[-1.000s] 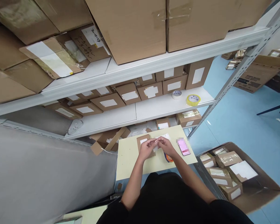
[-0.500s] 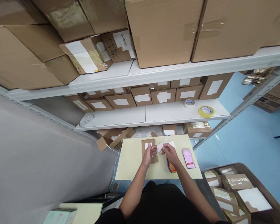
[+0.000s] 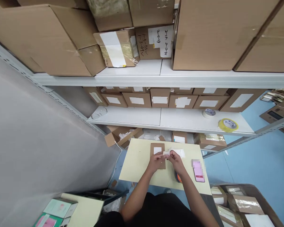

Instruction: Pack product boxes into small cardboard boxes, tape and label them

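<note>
My left hand (image 3: 156, 161) and my right hand (image 3: 175, 160) come together over the pale yellow table (image 3: 137, 164). Between their fingertips they pinch a small white paper slip (image 3: 166, 153), which could be a label. Just beneath lies a flat brown cardboard box (image 3: 157, 146) with a white label on it, partly covered by my left hand. White sheets of paper (image 3: 180, 152) rest behind my right hand. An orange and dark blue object (image 3: 178, 177), perhaps a tape dispenser, is mostly hidden by my right forearm. A phone with a pink screen (image 3: 198, 171) lies to the right.
A shelf (image 3: 142, 115) behind the table carries labelled boxes, a white tape roll (image 3: 208, 113) and a yellow tape roll (image 3: 228, 125). Large cartons (image 3: 203, 34) fill the shelf above. A bin of taped parcels (image 3: 247, 204) stands at the lower right, and a grey wall (image 3: 49, 142) at left.
Both hands have drawn closer together around the paper slip, which now lies flatter between them. The camera view has turned, so the shelves and table appear shifted.
</note>
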`<state>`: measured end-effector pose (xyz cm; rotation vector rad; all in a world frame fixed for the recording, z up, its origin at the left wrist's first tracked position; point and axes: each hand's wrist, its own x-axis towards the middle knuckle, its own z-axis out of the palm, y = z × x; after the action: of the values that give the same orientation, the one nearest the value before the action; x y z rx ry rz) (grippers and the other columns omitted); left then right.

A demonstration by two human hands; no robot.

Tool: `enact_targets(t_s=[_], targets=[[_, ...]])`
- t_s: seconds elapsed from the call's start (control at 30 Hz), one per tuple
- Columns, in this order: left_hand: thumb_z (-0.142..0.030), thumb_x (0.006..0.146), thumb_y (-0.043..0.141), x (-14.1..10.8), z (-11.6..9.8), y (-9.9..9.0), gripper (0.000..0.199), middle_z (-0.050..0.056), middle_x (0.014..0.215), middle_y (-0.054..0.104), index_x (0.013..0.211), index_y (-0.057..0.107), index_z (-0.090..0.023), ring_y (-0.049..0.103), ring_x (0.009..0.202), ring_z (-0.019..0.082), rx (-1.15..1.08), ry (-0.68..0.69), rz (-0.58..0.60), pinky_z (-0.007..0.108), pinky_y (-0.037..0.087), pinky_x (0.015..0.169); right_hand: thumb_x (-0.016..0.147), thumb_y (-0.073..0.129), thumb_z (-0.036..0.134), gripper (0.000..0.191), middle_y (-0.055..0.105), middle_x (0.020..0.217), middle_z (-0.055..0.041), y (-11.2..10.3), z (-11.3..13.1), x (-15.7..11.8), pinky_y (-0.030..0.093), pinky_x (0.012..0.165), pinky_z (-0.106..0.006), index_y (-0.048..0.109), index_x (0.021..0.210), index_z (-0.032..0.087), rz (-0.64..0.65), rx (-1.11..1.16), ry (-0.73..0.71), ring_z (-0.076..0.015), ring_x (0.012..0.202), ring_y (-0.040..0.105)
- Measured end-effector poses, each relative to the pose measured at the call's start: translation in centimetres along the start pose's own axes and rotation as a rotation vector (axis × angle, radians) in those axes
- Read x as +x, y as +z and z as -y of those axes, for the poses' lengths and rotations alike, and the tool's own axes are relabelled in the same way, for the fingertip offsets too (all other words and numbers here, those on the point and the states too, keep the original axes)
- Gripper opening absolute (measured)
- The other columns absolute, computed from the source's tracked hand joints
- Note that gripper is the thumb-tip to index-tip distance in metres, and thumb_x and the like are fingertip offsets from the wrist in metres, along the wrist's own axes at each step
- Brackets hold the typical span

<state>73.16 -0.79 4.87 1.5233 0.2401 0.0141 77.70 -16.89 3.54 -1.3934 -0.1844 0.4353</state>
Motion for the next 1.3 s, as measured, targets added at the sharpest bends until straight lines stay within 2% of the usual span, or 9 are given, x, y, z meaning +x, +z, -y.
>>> enact_targets(t_s=[0.13,0.4,0.53,0.73,0.87,0.97,1.07,1.2,1.3], targets=[[-0.065,0.079,0.076,1.0,0.4,-5.4,0.051,0.008,0.086,0.077,0.090,0.083,-0.015,0.069,0.084,0.025,-0.182,-0.079,-0.081,0.035,0.054,0.079,0.082,0.077,0.052,0.037,0.055,0.072,0.0015,2.3,-0.5,1.0,0.042,0.069,-0.029,0.055,0.072,0.025,-0.070,0.011,0.016,-0.0185,0.072,0.050],[-0.069,0.080,0.070,1.1,1.1,-21.2,0.053,0.005,0.089,0.077,0.093,0.073,-0.018,0.069,0.082,0.020,-0.365,-0.024,-0.833,0.028,0.053,0.073,0.065,0.081,0.037,0.031,0.053,0.062,0.0058,11.4,-4.6,5.7,0.039,0.056,-0.026,0.053,0.072,0.026,-0.505,0.081,0.074,-0.0141,0.057,0.047],[-0.068,0.077,0.074,-0.7,0.8,-27.0,0.056,0.007,0.094,0.077,0.098,0.075,-0.016,0.069,0.085,0.021,-0.311,0.046,-0.872,0.028,0.053,0.075,0.059,0.082,0.035,0.033,0.070,0.076,-0.0004,18.1,-7.4,9.0,0.047,0.062,-0.028,0.066,0.085,0.022,-0.369,0.075,0.171,-0.0182,0.069,0.062],[-0.063,0.081,0.073,-5.0,0.9,-33.4,0.050,0.007,0.088,0.077,0.095,0.079,-0.015,0.068,0.081,0.021,-0.128,0.073,-0.944,0.031,0.053,0.077,0.052,0.084,0.035,0.034,0.073,0.074,-0.0019,30.0,-9.5,17.0,0.051,0.065,-0.029,0.066,0.076,0.021,-0.161,0.057,0.307,-0.0202,0.071,0.067],[-0.057,0.085,0.070,-7.9,1.1,-36.3,0.042,0.008,0.089,0.077,0.093,0.081,-0.017,0.069,0.082,0.021,-0.010,0.095,-0.955,0.032,0.054,0.078,0.057,0.082,0.037,0.040,0.073,0.076,-0.0009,37.0,-9.6,21.5,0.051,0.067,-0.029,0.065,0.089,0.022,-0.222,-0.005,0.345,-0.0207,0.076,0.069],[-0.055,0.088,0.068,-9.1,1.4,-37.6,0.041,0.009,0.094,0.077,0.097,0.080,-0.017,0.069,0.085,0.021,0.043,0.089,-0.963,0.032,0.055,0.079,0.064,0.079,0.040,0.048,0.076,0.093,-0.0033,39.6,-9.8,21.4,0.051,0.072,-0.029,0.065,0.106,0.022,-0.248,-0.035,0.334,-0.0217,0.091,0.070],[-0.052,0.090,0.066,-9.0,2.1,-38.2,0.038,0.010,0.097,0.077,0.099,0.080,-0.018,0.070,0.089,0.022,0.116,0.107,-0.923,0.032,0.056,0.079,0.068,0.080,0.048,0.045,0.077,0.103,-0.0059,39.4,-9.9,18.1,0.052,0.076,-0.029,0.068,0.102,0.022,-0.105,-0.031,0.315,-0.0222,0.096,0.072],[-0.041,0.093,0.065,-7.3,3.4,-37.3,0.024,0.009,0.102,0.075,0.098,0.079,-0.021,0.070,0.096,0.022,0.281,0.236,-0.721,0.034,0.057,0.083,0.075,0.077,0.065,0.047,0.077,0.084,-0.0096,36.9,-8.6,11.6,0.052,0.073,-0.029,0.071,0.078,0.018,0.184,0.011,0.403,-0.0221,0.081,0.073],[-0.031,0.090,0.069,-5.7,4.2,-35.1,0.016,0.007,0.108,0.074,0.101,0.079,-0.024,0.069,0.103,0.023,0.434,0.339,-0.502,0.038,0.057,0.094,0.080,0.075,0.064,0.047,0.076,0.085,-0.0083,34.5,-6.8,7.7,0.053,0.074,-0.029,0.074,0.083,0.018,0.139,0.095,0.393,-0.0207,0.081,0.072]])
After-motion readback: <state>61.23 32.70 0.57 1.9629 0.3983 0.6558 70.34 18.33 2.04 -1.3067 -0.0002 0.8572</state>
